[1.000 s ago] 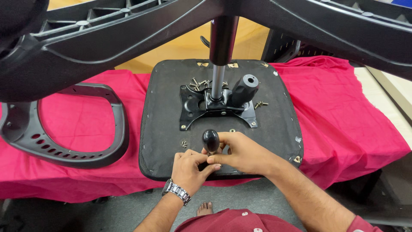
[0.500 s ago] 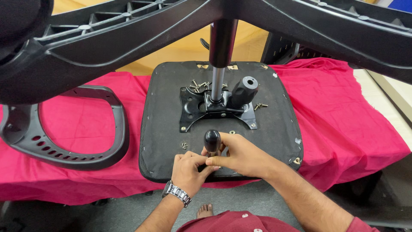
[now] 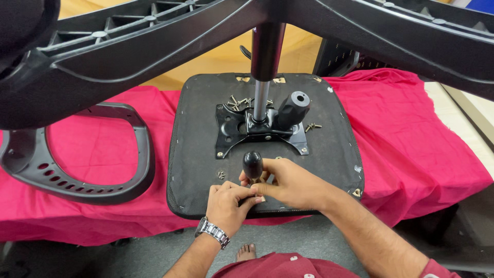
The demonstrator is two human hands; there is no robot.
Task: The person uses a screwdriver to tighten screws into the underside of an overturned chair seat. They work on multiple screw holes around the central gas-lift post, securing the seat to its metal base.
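At the far left a black plastic armrest loop (image 3: 77, 170) lies flat on the pink cloth (image 3: 411, 134) that covers the table, its lower edge pierced by a row of small holes. Just right of it, also on the cloth, sits the upturned chair seat (image 3: 195, 154), a dark fabric-covered panel with staples along its rim. The left hand (image 3: 229, 203) — a metal wristwatch (image 3: 212, 231) on its wrist — rests on the near edge of the seat, fingers curled and pinched together with those of the other hand at the foot of a black-handled tool (image 3: 252, 164), which stands upright between them. The right hand (image 3: 288, 183) is pressed against the left, its fingers wrapped low around the tool's shaft; what the tip meets is hidden beneath the fingers. Behind the hands, a black metal mounting plate (image 3: 229, 136) is fixed to the middle of the seat, with a chrome gas-lift column (image 3: 261, 98) rising from it to the black star base (image 3: 154, 46) that spans the top of the view. A black knobbed lever (image 3: 293, 108) juts up beside the column, and loose screws (image 3: 236, 103) lie scattered on the seat — some left of the column, a few right of the lever.
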